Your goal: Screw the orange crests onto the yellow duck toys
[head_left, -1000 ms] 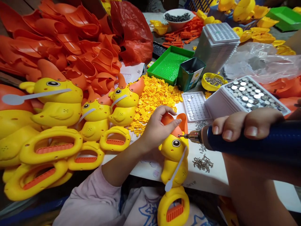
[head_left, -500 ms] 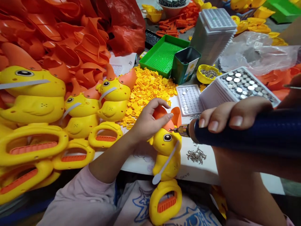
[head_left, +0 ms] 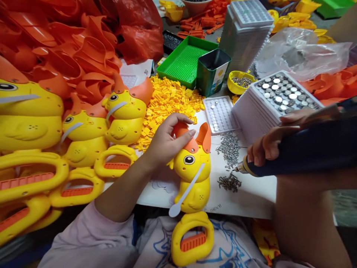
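Note:
My left hand [head_left: 170,139] grips the orange top part of a yellow duck toy [head_left: 195,186], fingers wrapped round it. The duck lies on white paper, its ring-shaped handle toward my body and a pale strip across its side. A screw head shows in the orange part above the eye. My right hand [head_left: 267,145] is closed round a dark blue electric screwdriver [head_left: 301,149], whose tip points left, just above the screws. Beneath the tip is a pile of dark screws [head_left: 229,182], with small silver pieces [head_left: 230,149] behind it.
Several duck toys [head_left: 126,119] stand at left before heaped orange parts [head_left: 83,48]. Behind the duck are small yellow pieces [head_left: 167,104], a green tray [head_left: 186,59], a dark square container [head_left: 213,72], a yellow bowl [head_left: 231,87] and stacked white trays holding silver discs [head_left: 292,96].
The screwdriver in my right hand has moved right and down, off the duck's orange part to above the screws. My left hand still holds the duck. The view has shifted slightly.

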Demonstrator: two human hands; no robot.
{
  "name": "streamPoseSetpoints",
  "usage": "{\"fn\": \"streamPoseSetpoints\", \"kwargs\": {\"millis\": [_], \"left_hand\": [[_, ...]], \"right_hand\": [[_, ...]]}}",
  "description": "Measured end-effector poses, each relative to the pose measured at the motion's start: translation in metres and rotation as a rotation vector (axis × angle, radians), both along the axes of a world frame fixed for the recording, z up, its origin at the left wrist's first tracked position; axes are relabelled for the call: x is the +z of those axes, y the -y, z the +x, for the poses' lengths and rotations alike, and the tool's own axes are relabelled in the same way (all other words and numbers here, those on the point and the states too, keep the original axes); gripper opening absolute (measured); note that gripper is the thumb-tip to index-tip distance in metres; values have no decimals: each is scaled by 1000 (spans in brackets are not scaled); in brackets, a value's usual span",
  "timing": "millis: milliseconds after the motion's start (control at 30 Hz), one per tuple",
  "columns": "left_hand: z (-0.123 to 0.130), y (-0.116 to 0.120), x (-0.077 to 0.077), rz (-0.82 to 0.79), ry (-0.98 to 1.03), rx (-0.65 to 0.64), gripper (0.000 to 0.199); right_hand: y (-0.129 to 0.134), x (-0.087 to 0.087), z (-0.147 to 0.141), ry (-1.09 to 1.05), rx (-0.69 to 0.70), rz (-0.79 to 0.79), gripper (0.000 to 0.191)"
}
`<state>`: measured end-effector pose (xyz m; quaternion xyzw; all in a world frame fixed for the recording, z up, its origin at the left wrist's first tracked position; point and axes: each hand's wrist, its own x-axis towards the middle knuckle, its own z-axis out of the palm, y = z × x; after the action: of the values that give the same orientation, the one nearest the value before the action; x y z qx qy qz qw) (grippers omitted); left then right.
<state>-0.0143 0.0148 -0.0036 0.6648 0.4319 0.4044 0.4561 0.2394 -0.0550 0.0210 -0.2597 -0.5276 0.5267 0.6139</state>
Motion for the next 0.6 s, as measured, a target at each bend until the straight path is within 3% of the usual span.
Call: {"fn": "streamPoseSetpoints", "kwargs": {"millis": [67,233,600], "left_hand": [[-2,0,3,66,-99,-18,12],[-3,0,7,169,-210,-37,6],[-2,0,10,139,-241,-31,6]], "right_hand": [[-3,-3,0,-10,60,-8,59],[-6,-6,-3,-112,17,-2,53],[-12,-12,1,-44,98,15,69]]}}
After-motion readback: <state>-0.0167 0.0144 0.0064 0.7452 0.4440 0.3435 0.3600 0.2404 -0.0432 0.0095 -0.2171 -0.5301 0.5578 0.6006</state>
